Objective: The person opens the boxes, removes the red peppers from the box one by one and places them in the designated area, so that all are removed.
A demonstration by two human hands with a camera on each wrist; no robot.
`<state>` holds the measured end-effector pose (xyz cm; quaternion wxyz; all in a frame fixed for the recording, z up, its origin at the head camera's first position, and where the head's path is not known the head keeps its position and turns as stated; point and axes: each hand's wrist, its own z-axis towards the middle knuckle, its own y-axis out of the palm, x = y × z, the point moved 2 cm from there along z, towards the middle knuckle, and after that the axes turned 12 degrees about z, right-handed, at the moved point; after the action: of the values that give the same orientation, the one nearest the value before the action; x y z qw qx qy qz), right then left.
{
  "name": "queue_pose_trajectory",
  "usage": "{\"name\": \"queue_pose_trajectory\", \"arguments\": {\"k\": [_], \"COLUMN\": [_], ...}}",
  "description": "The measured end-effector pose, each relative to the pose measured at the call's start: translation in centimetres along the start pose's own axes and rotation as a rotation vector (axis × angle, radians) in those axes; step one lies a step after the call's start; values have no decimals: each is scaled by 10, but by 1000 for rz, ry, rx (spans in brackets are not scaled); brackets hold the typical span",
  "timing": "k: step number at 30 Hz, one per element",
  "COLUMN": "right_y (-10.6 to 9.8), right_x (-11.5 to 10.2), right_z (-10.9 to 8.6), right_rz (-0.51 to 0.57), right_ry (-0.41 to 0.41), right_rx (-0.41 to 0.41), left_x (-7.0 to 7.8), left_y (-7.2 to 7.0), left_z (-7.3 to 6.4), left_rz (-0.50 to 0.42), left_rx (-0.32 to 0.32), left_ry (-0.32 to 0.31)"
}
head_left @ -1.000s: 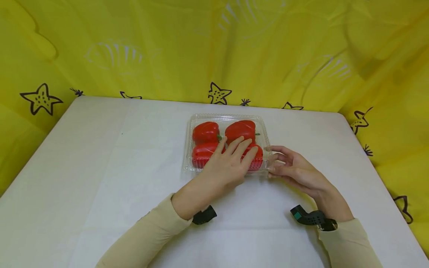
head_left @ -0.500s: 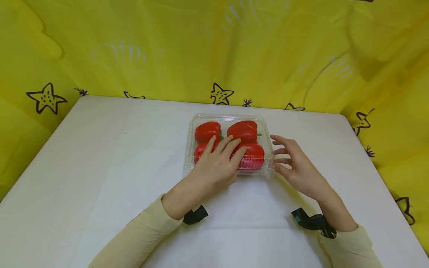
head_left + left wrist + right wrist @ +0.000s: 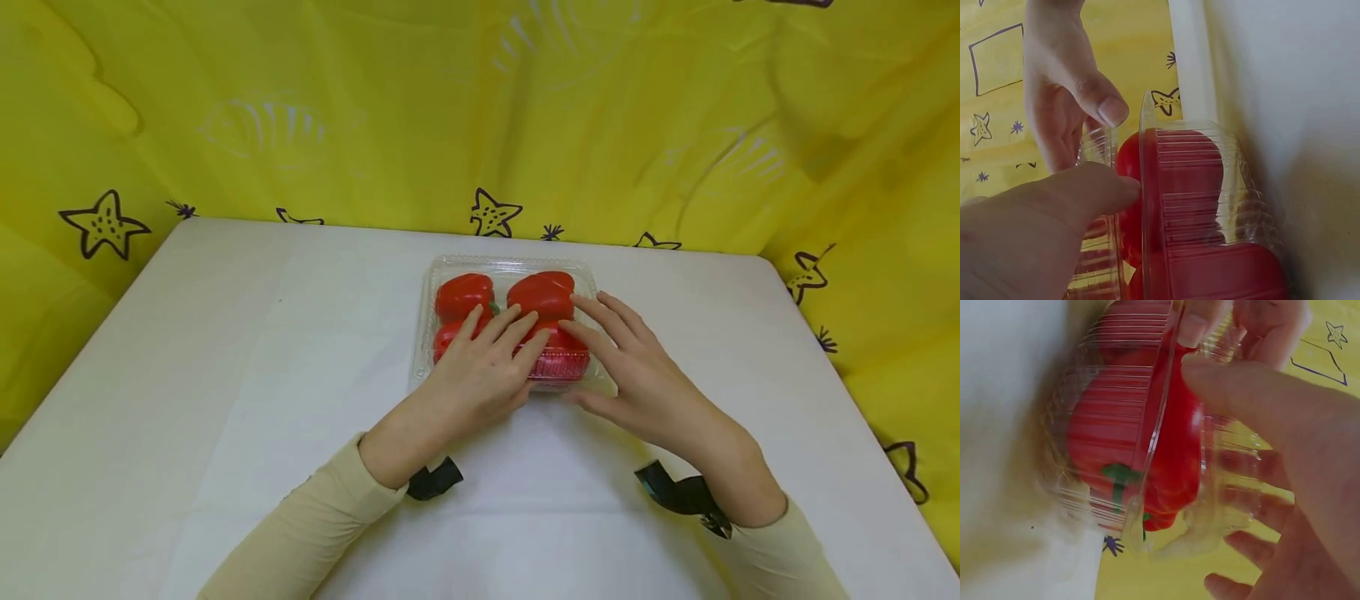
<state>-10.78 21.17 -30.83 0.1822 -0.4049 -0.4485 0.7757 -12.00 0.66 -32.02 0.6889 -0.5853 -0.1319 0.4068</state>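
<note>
A clear plastic clamshell box [image 3: 510, 265] with several red bell peppers [image 3: 540, 293] in it stands on the table. Its lid [image 3: 1094, 272] lies over the peppers, and in the wrist views a gap shows between lid and the ribbed base [image 3: 1119, 387]. My left hand [image 3: 480, 367] rests on the lid with fingers spread, partly covering the front peppers. Over the right part of the lid reaches my right hand [image 3: 641, 379], its fingers spread and its thumb at the front side. Whether the right fingertips touch the lid is hard to tell.
The box stands on a white-covered table [image 3: 300, 400], towards the back. A yellow curtain [image 3: 405, 125] with sea-life drawings hangs behind the table and along both sides. Dark camera mounts [image 3: 678, 492] sit at both wrists.
My right hand has left the box's right edge and moved left over the lid. The left hand has shifted slightly left on the lid. The peppers stay inside the box.
</note>
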Motion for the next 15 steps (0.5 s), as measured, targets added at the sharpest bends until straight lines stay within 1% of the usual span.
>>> {"name": "queue_pose_trajectory", "arguments": {"k": [5,8,11,15], "right_y": [5,6,7,7], "right_x": [4,5,4,2], "right_z": [5,5,5,7], "right_rz": [-18,-35,-57,-86], "right_ry": [-61,-92,-126,-158], "right_rx": [-3,5,13,25], "left_x": [0,-4,-14,-33], "left_y": [2,4,6,8], "left_z": [-1,-5,-14,-35], "left_rz": [-36,-74,-103,-119], "left_rx": [46,73,95,126], "left_ry": [22,31,27,11]}}
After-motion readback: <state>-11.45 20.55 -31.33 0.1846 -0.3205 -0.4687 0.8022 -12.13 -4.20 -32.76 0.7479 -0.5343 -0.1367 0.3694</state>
